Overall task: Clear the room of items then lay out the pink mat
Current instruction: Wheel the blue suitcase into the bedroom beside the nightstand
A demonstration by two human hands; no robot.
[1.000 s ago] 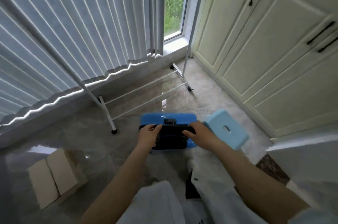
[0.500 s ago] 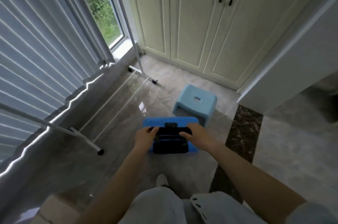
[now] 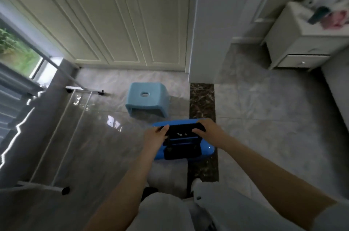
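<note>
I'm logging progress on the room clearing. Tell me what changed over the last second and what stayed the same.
The blue suitcase has been wheeled away from the window and drying rack, past the light blue stool, onto the dark marble strip at the doorway. The view swung right, bringing in a white nightstand. Nothing was let go: the left hand and right hand still grip the black handle. The stool stayed put.

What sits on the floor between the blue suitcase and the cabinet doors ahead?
In the head view, a light blue stool stands between the suitcase and the cabinet doors; otherwise bare tile.
</note>
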